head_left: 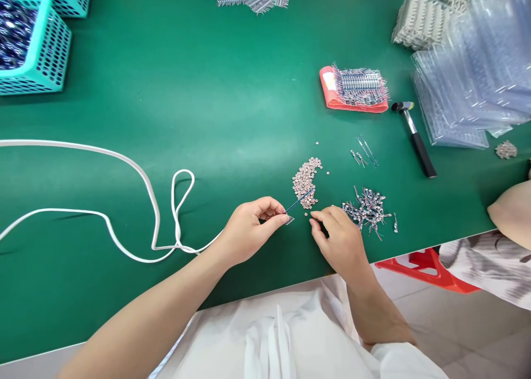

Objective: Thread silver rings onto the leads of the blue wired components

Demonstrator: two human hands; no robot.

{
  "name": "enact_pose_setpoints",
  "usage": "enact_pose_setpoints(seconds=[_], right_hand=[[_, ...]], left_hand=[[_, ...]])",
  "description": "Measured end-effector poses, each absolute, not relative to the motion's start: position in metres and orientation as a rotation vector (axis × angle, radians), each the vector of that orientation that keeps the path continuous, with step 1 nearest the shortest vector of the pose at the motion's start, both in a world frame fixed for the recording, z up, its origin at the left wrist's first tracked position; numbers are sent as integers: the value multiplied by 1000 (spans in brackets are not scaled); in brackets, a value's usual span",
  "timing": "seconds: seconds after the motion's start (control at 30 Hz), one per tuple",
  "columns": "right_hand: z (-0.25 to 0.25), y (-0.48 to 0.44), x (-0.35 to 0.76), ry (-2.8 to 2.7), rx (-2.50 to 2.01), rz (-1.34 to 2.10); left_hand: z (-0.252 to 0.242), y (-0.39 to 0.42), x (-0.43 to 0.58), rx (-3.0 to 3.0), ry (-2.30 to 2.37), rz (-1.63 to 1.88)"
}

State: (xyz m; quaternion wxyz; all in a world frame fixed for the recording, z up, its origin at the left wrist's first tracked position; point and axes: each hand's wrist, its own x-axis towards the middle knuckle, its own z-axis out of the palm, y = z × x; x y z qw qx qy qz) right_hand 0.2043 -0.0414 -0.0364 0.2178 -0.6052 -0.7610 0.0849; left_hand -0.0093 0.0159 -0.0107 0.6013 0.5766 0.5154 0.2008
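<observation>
My left hand [249, 229] pinches a small part between thumb and forefinger. From the pinch, a thin dark-blue wire-like piece [299, 200] points up and right, and a small clear flat end [290, 221] shows below the thumb; the rest is hidden by my fingers. The tip of the blue piece overlaps a heap of small pinkish ring-like beads [305, 181]. My right hand [342, 240] rests low over the table, thumb and forefinger apart, beside a stray bead [306, 214]. Just right of it lies a pile of small blue-and-silver parts with wire leads [369, 210].
A hammer [415, 133] lies right, near a red band [352, 108] bearing leaded parts. Clear plastic trays [460, 91] are stacked beyond. White cable [155, 213] loops at left. Turquoise baskets [53, 52] stand far left. Another person's sleeve [489, 265] is at the right edge.
</observation>
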Motion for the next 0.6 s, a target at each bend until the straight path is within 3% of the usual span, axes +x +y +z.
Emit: enact_pose_setpoints(seconds=[0.6], right_hand=[[-37, -40, 199, -2070, -1725, 234]], left_hand=[[-9, 16, -9, 1344, 1181, 477]])
